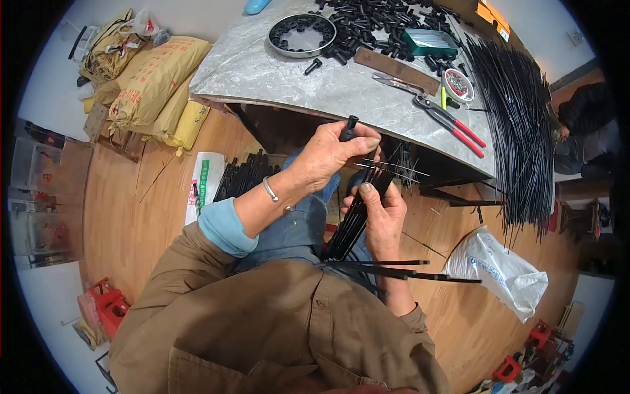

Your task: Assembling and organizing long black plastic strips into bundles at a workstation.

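Note:
My left hand point(328, 154) is closed around a small black plastic tube point(350, 125), whose end sticks up between thumb and fingers. Just below and to the right, my right hand point(382, 217) grips a bundle of slim black rods point(348, 230) that slants down to my lap. At the bundle's upper end, a few thin light wires point(407, 172) cross near my left fingertips. What exactly the left fingertips touch there is hard to make out. Several longer black rods point(420, 271) point out to the right across my lap.
Ahead is a grey marble-look table point(249, 69) with a pile of black plastic parts point(367, 26), a round metal tray point(302, 52), scissors point(398, 83), red-handled pliers point(453, 128) and a green box point(430, 44). Long black rods point(518, 118) hang over its right end. A white sack point(499, 269) lies on the floor.

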### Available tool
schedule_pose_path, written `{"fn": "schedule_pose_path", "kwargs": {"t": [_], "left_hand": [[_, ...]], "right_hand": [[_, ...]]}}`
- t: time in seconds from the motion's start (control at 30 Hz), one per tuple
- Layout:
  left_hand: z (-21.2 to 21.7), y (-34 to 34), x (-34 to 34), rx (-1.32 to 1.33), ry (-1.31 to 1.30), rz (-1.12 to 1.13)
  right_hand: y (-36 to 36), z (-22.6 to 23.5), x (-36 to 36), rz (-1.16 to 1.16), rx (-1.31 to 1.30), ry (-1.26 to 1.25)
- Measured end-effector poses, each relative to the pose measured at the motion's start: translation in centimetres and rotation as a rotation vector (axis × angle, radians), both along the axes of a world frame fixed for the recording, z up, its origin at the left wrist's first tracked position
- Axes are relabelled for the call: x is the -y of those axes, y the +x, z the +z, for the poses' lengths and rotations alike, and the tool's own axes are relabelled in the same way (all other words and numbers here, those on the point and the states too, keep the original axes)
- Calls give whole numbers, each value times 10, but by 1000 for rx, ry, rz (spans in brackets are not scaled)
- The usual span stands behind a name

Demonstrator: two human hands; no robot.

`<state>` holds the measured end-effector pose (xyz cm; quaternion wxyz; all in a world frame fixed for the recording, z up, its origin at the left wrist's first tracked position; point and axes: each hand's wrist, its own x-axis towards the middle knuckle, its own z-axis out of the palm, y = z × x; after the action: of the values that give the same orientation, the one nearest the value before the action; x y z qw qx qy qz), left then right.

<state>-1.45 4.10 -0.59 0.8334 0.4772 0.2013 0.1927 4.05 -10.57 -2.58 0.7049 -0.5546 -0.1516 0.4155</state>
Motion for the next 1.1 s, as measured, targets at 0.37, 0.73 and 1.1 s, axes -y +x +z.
{"fn": "schedule_pose_path", "kwargs": {"t": [0.37, 0.73, 1.1], "left_hand": [[4, -15, -2, -168, 412, -49], [-7, -20, 12, -211, 354, 123], [-6, -21, 20, -166, 193, 123]], "right_hand": [[2, -5, -2, -18, -30, 4], [3, -9, -3, -2, -21, 30], [4, -8, -3, 3, -39, 21]]}}
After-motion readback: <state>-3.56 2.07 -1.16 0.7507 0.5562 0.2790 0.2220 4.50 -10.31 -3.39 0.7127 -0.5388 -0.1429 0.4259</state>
